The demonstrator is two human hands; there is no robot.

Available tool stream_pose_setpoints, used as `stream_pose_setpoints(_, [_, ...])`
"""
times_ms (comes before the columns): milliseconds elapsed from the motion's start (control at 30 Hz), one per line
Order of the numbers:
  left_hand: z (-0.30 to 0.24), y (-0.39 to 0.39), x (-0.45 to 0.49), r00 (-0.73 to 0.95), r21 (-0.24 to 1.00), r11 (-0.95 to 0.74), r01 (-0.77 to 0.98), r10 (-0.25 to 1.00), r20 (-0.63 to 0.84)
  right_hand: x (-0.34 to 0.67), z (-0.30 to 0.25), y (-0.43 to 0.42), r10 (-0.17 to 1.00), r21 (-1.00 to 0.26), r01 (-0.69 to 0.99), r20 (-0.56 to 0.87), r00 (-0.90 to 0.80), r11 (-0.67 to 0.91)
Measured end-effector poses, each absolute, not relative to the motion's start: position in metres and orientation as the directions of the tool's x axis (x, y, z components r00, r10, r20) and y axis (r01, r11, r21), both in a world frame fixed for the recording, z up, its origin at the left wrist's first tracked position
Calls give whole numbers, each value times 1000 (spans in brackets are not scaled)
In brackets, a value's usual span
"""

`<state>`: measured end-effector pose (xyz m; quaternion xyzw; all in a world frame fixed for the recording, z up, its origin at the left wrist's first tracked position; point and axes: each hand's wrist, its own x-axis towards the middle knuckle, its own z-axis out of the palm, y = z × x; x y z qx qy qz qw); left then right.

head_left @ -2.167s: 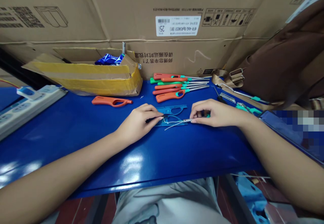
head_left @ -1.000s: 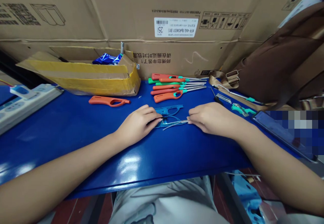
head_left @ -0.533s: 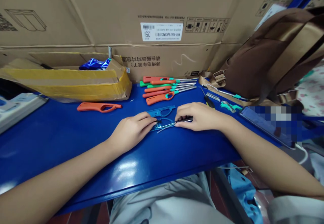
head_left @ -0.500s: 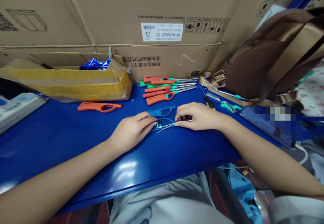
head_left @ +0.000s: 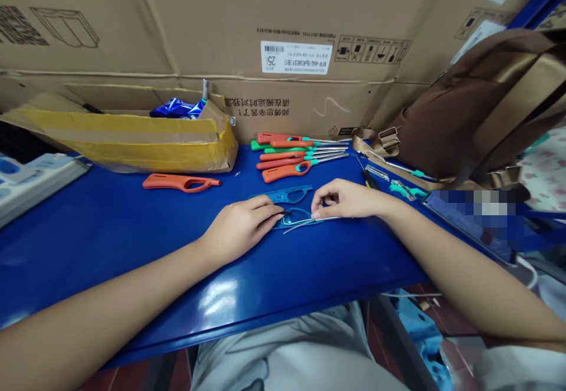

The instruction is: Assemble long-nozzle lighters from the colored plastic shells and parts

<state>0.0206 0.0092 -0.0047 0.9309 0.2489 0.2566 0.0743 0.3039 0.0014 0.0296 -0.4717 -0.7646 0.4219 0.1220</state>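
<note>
On the blue table lies a lower half of a blue lighter casing (head_left: 301, 210), with thin wires and a pale slim tube (head_left: 295, 227) at its loop. My left hand (head_left: 243, 226) is closed over its left end, thumb and forefinger pinched at a small black part. At the other end, my right hand (head_left: 345, 199) pinches thumb against forefinger at the wire, above a thin light-coloured rod. What exactly lies between those fingertips is hidden. Just behind sits another blue casing half (head_left: 280, 195), partly covered by my left fingers.
Several orange, red and green lighters (head_left: 285, 171) lie stacked behind. Left is an orange lighter casing (head_left: 179, 183), before a yellow-taped carton (head_left: 177, 150). A screwdriver (head_left: 369, 178), teal parts (head_left: 404, 189), a phone (head_left: 469, 220) and a brown bag (head_left: 477, 96) are at right.
The view has swung slightly left. My right hand has shifted a little along the blue casing toward its loop, fingers more curled, uncovering the rod below. My left hand keeps its pinch.
</note>
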Motion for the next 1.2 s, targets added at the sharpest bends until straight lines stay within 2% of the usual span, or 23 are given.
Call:
stream_pose_setpoints(200, [-4,9,21,749,279,-865,417,501,434,300,35,-3,823,-682,676,-193,-534,279])
stream_pose_setpoints(600, [-4,8,21,748,288,-855,431,518,416,300,41,6,749,-661,717,-355,-559,221])
stream_pose_setpoints(933, [-1,5,21,741,295,-848,440,529,413,283,51,14,735,-508,846,-509,-448,163])
stream_pose_setpoints(1033, [0,4,20,737,302,-841,449,540,407,282,55,10,734,-542,813,-460,-499,213])
stream_pose_setpoints(1200, [-1,4,20,740,313,-833,456,550,387,283,58,-5,771,-624,684,-197,-605,377])
